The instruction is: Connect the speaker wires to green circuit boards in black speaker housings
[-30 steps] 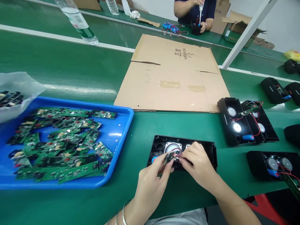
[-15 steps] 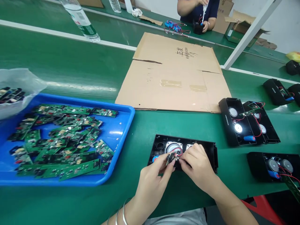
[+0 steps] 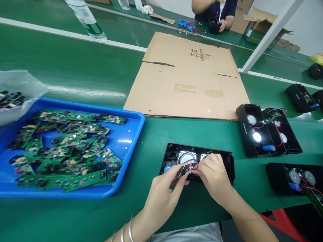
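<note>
My left hand [image 3: 164, 195] pinches a small circuit board [image 3: 185, 170] between thumb and fingers, above a black speaker housing [image 3: 174, 150]. Close beside it, my right hand [image 3: 214, 174] has its fingertips pressed together at the board's end, where red wires [image 3: 193, 162] come up. It looks closed on a wire, though the fingers cover the tip. Inside the housing sit a round speaker driver [image 3: 186, 157], a second driver [image 3: 203, 157] partly behind my right hand, and a blue cylindrical battery [image 3: 167, 169] at the left.
A blue tray [image 3: 137, 134] of circuit boards stands left, with a plastic bag [image 3: 30, 87] beyond it. Flattened cardboard [image 3: 181, 104] lies ahead. More speaker housings [image 3: 248, 134] with wired boards sit at right. A water bottle [image 3: 87, 20] and a co-worker's hand [image 3: 222, 25] are farther back.
My right fingers have shifted slightly at the board's end, and the board has turned a little in my left hand. The housing stays in place; the view has tilted slightly.
</note>
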The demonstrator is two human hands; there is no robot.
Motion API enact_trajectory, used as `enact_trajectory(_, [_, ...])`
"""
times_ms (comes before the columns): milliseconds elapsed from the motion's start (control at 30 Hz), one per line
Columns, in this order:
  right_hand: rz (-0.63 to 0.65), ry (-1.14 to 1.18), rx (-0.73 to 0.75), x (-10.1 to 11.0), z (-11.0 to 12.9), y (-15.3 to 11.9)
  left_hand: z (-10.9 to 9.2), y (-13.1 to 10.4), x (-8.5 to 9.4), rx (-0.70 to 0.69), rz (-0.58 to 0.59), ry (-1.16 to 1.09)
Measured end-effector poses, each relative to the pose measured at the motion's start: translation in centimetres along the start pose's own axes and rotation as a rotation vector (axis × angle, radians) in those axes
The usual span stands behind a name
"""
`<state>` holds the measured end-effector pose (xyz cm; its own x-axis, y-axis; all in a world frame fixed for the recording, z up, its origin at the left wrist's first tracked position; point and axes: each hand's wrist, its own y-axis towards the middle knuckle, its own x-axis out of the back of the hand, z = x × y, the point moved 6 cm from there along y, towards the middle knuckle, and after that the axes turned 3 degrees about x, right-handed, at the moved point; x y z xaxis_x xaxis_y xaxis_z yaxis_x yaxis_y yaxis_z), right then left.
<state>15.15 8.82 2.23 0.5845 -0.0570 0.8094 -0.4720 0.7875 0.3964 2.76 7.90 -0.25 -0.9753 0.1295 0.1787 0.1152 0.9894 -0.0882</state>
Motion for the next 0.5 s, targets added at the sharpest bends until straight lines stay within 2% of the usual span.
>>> enact_trajectory(200, [0.005, 0.016, -0.019, 0.3, -0.3, 0.3, 0.2, 0.0, 0.0, -0.099, 0.035, 0.043])
enact_trajectory(367, [-0.019, 0.030, -0.018, 0.3, -1.0, 0.4, 0.6, -0.1, -0.3, -0.099, 0.075, 0.111])
enact_trajectory(500, [0.107, 0.013, -0.049, 0.5, -1.7, 0.0, 0.6, -0.3, -0.7, -0.077, 0.042, 0.221])
